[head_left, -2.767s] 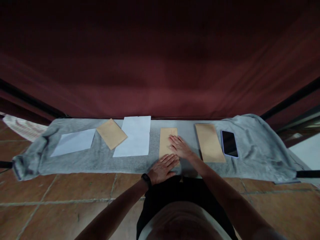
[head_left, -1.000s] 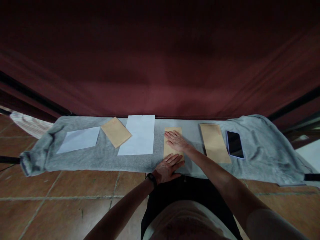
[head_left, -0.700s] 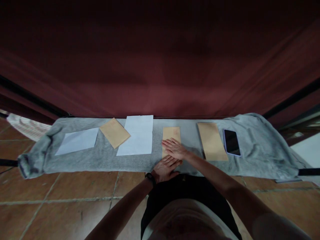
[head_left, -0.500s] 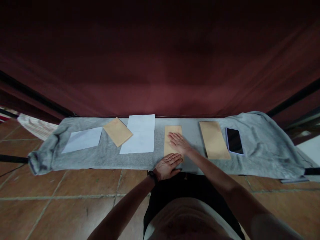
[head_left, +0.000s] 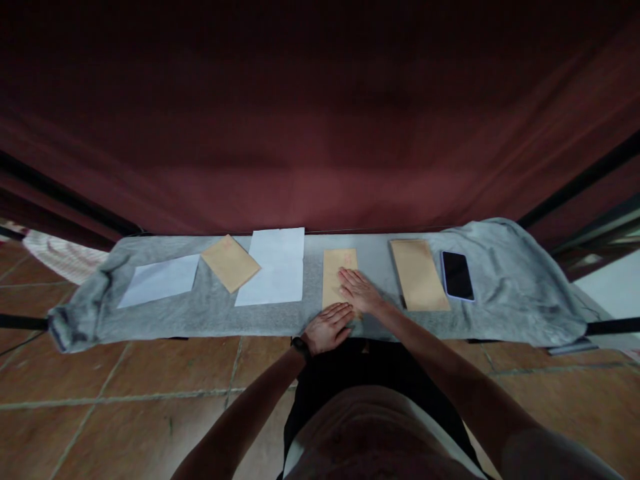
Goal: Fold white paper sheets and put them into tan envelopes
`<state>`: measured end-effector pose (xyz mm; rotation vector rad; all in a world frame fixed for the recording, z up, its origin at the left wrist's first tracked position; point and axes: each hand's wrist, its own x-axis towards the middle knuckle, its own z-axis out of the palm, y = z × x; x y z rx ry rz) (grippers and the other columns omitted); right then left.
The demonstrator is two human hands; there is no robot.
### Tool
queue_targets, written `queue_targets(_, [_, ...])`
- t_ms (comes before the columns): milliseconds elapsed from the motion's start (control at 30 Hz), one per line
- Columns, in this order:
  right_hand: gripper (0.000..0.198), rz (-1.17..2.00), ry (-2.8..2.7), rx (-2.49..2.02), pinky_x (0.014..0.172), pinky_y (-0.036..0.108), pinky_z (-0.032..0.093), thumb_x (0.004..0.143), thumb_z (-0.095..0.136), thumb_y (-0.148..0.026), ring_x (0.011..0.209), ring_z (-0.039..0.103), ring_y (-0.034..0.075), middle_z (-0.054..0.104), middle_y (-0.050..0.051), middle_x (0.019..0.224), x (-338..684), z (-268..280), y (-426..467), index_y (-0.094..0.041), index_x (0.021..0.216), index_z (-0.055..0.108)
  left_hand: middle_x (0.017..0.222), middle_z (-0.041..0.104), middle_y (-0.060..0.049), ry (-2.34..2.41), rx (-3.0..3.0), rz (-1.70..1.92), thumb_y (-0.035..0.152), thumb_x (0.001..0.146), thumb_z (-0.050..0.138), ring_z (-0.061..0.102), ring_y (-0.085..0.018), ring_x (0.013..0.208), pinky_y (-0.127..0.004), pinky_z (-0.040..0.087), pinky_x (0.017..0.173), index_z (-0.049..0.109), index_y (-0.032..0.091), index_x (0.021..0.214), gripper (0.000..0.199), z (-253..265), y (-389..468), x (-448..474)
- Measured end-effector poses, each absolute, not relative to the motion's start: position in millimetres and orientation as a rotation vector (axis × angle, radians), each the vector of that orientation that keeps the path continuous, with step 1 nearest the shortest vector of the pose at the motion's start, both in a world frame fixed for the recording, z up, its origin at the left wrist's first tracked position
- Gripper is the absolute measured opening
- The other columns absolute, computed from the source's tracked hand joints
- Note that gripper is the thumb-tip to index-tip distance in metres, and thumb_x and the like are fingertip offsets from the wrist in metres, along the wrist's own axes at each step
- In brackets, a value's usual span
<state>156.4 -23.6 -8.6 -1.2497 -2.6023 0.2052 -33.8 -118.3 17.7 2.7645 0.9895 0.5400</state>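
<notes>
A tan paper envelope (head_left: pixel 332 273) lies on the grey cloth in front of me, its long side pointing away. My right hand (head_left: pixel 359 289) rests flat on its right half, fingers stretched out. Across the near end lies my left hand (head_left: pixel 328 328), open, with a dark band on the wrist. The two hands almost meet, and they cover the lower part of the envelope. Neither one grips anything. Faint reddish marks show near the envelope's far end.
Right of my hands lie a stack of tan envelopes (head_left: pixel 420 275) and a phone (head_left: pixel 457 276). To the left are an unfolded white sheet (head_left: pixel 277 267), another tan envelope (head_left: pixel 231 263) overlapping it, and a white paper (head_left: pixel 159 280). A dark red curtain (head_left: pixel 320 153) hangs behind the grey cloth (head_left: pixel 200 323).
My right hand has slid slightly nearer along the envelope, uncovering the reddish marks at its far end. My left hand stays at the near end. The whole view has shifted a little.
</notes>
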Motion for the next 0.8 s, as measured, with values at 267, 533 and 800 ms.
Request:
queue_targets(267, [0.056, 0.227, -2.649, -1.149, 0.126, 0.045, 0.027, 0.106, 0.033, -0.035, 0.151, 0.029, 0.022, 0.032, 0.012, 0.161, 171.3, -2.5, -70.5, -0.013, 0.157, 0.030, 0.137, 0.064, -0.011, 1.032, 2.758, 0.564, 0.035, 0.099, 0.049, 0.053, -0.022, 0.135, -0.045, 0.044, 0.116, 0.060, 0.018, 0.133, 0.039, 14.2, -119.3, -34.2])
queue_targets(533, [0.054, 0.209, -2.648, -1.115, 0.123, 0.045, 0.032, 0.107, 0.029, -0.035, 0.148, 0.035, 0.023, 0.038, 0.014, 0.158, 189.3, 5.6, -104.9, -0.011, 0.153, 0.038, 0.149, 0.053, -0.016, 1.005, 2.818, 0.502, 0.032, 0.099, 0.049, 0.042, -0.023, 0.144, -0.044, 0.039, 0.119, 0.048, 0.011, 0.143, 0.049, 12.0, -127.6, -37.9])
queue_targets(800, [0.060, 0.290, -2.683, -1.139, 0.125, 0.046, 0.028, 0.106, 0.031, -0.044, 0.150, 0.031, 0.022, 0.034, 0.012, 0.160, 198.9, 8.3, -116.6, -0.014, 0.158, 0.028, 0.151, 0.050, -0.016, 1.061, 2.830, 0.472, 0.032, 0.101, 0.045, 0.043, -0.023, 0.143, -0.045, 0.037, 0.120, 0.040, 0.013, 0.149, 0.052, 9.4, -137.4, -34.9])
